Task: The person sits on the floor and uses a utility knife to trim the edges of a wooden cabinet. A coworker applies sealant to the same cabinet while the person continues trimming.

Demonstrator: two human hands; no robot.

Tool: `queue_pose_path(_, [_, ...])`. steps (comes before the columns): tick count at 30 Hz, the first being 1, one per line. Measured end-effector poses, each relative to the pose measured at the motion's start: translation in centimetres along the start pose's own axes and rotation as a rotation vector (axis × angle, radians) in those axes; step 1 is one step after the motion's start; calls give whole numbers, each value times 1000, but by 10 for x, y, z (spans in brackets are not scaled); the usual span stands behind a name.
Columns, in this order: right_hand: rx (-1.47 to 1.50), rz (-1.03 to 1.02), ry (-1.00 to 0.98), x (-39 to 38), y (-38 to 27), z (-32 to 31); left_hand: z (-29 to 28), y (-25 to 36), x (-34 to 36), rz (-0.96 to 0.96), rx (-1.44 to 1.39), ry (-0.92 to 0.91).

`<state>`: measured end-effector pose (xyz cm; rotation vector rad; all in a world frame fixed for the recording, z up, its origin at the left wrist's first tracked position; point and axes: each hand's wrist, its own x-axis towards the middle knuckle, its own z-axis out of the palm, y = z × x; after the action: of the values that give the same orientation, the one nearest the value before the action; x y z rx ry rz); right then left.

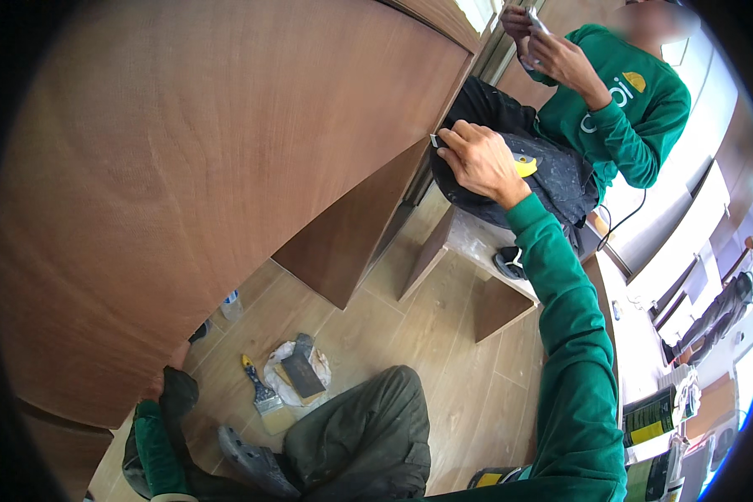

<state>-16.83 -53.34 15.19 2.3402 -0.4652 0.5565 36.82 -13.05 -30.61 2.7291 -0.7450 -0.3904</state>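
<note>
My right hand (pixel 481 163) is closed round a yellow-and-black hand tool (pixel 525 166). Its small dark end with a pale metal edge pokes out past my fingers, at the right edge of a large brown wood panel (pixel 226 125). The tool's exact kind is covered by my hand. Low on the left, my left hand (pixel 155 387) is by the panel's lower edge; its fingers are hidden behind the wood. Beyond my right hand sits a co-worker (pixel 619 109) in a green top, both hands raised round a small pale object (pixel 537 21).
A low wooden bench (pixel 468 234) holds a dark object (pixel 509 262). On the wood-look floor lie a paintbrush (pixel 263 393), a dark sanding pad (pixel 303 374) on a white cloth or bag, and a plastic bottle (pixel 232 305). Paint cans (pixel 651 418) stand at lower right.
</note>
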Motion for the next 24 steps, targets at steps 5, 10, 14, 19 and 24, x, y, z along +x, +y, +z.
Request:
queue_pose_path(5, [-19, 79, 156, -3, -2, -9, 12, -30, 25, 41, -52, -63])
queue_pose_path(10, [41, 24, 47, -6, -5, -4, -10, 23, -26, -27, 51, 107])
queue_pose_path(14, [58, 12, 24, -4, -1, 4, -21, 29, -30, -75, 44, 114])
queue_pose_path(19, [44, 8, 6, 0, -1, 3, -33, 40, -32, -134, -7, 34])
queue_pose_path(24, [-3, -10, 12, 3, 1, 1, -16, 18, -23, -32, 6, 74])
